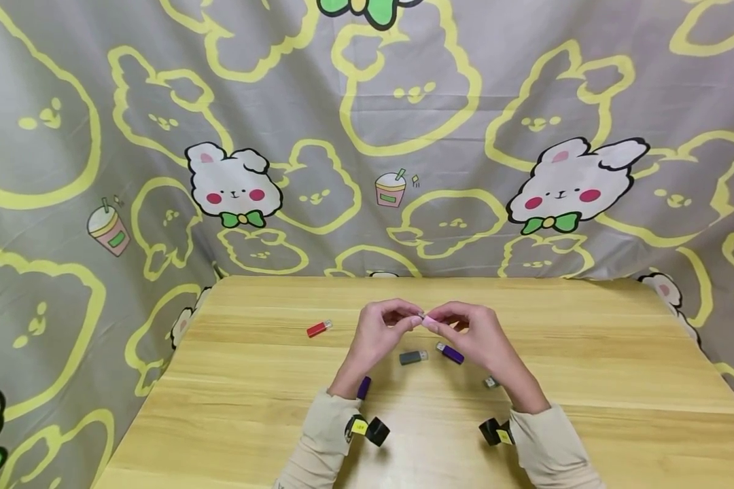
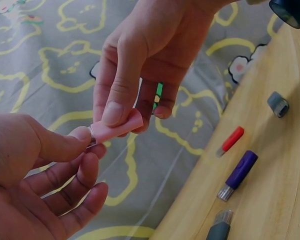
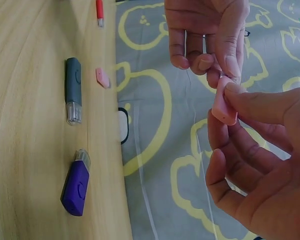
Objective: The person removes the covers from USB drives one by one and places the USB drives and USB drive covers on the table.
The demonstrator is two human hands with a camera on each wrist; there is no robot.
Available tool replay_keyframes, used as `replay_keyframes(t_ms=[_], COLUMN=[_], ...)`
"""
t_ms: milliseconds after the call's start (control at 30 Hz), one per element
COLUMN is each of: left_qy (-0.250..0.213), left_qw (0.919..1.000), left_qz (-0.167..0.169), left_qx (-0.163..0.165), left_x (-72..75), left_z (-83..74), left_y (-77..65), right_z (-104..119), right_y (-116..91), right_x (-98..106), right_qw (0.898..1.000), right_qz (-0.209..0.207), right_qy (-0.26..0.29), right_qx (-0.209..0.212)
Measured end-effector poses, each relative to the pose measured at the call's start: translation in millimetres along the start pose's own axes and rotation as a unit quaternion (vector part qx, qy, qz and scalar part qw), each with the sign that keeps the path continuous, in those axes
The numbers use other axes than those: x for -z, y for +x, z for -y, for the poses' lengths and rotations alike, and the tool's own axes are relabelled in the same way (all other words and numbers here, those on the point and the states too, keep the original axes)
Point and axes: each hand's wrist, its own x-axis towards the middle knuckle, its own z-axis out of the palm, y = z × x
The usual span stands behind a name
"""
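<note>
Over the table, both hands meet at a pink USB stick. My right hand pinches its pink body between thumb and fingers. The thumb and fingertips of my left hand pinch the metal end, mostly covering it. A small pink piece lies on the table in the right wrist view. Below the hands in the head view are a grey USB stick and a purple USB stick, with clear material over their plug ends.
A red USB stick lies left of the hands on the wooden table. Another purple stick is partly hidden by the left wrist, and another grey one sits by the right forearm. A patterned curtain surrounds the table.
</note>
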Motion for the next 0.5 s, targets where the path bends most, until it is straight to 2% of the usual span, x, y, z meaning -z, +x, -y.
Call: replay_keyframes(t_ms=[267,500], left_qy=[0.005,0.010], left_qw=[0.9999,0.9996], left_qz=[-0.003,0.002], left_qx=[0.011,0.028], left_x=[2.0,4.3], left_z=[-0.3,-2.2], left_y=[0.0,1.1], right_z=[0.9,3.0], right_y=[1.1,0.7], right_x=[-0.8,0.5], right_qw=[1.000,1.000], right_qz=[0.013,0.012], right_qy=[0.002,0.001], right_qx=[-0.012,-0.006])
